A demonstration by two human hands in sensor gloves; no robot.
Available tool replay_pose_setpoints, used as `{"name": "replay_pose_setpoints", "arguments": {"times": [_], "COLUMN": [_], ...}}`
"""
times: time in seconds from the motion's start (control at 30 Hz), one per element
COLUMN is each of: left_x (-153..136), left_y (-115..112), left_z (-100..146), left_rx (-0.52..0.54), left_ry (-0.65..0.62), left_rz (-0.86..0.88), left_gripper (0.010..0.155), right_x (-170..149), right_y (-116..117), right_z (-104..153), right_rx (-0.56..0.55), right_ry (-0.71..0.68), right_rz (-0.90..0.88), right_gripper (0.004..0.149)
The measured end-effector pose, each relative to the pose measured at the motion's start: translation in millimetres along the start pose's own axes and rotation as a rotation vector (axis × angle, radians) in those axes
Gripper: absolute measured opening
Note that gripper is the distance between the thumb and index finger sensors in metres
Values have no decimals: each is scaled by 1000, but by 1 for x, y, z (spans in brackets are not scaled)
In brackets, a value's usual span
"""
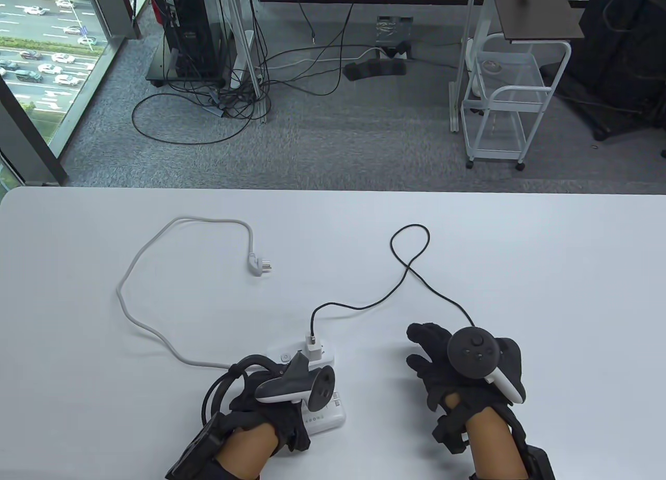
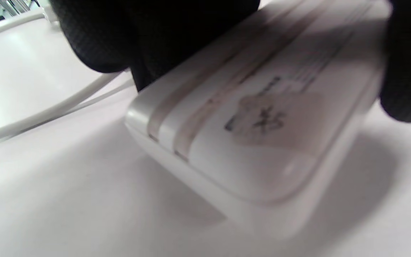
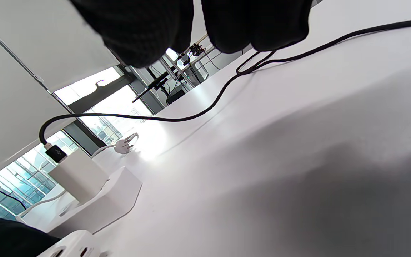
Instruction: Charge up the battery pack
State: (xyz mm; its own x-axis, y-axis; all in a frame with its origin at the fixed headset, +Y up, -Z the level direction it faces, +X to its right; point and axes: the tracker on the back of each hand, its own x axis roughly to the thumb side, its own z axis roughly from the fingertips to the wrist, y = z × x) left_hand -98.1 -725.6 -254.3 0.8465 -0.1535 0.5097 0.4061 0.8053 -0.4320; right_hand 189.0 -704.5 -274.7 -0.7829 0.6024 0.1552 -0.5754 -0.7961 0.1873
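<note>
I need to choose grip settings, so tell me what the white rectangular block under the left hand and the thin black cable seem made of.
White rectangular block: seemingly hard plastic, smooth and slightly glossy, with soft highlights on its rounded edges. Thin black cable: probably rubber or soft plastic sheathing, matte, lying in loose curves and a loop.

An upper-floor office or lab: grey carpet [image 1: 333, 142], a computer tower [image 1: 190, 30] trailing tangled cables [image 1: 250, 85], a wheeled white cart [image 1: 502, 105], and a window [image 1: 44, 59] overlooking a busy road below
</note>
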Motion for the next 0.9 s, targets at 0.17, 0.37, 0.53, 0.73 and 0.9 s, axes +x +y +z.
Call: {"name": "replay_pose_setpoints", "arguments": {"times": [0.17,0.37,0.53,0.73,0.9], "left_x": [-12,-28,-44,-60,-69], "left_y": [12,22,25,24,22], "left_z": [14,28,34,37,37], "left_rx": [31,111,160,189,196], "left_ry": [-60,-143,-148,-148,-147], "left_rz": [130,263,287,332,351], "left_gripper": [105,105,104,105,104], "right_x": [-9,-19,-21,-31,-44], "right_y": [-6,-11,-8,-19,-13], "right_z": [3,6,6,10,11], "right_rx": [-16,-21,90,128,228], "right_ry": [27,98,154,295,389], "right_rz": [7,56,207,384,464], "right_gripper": [59,55,48,43,47]}}
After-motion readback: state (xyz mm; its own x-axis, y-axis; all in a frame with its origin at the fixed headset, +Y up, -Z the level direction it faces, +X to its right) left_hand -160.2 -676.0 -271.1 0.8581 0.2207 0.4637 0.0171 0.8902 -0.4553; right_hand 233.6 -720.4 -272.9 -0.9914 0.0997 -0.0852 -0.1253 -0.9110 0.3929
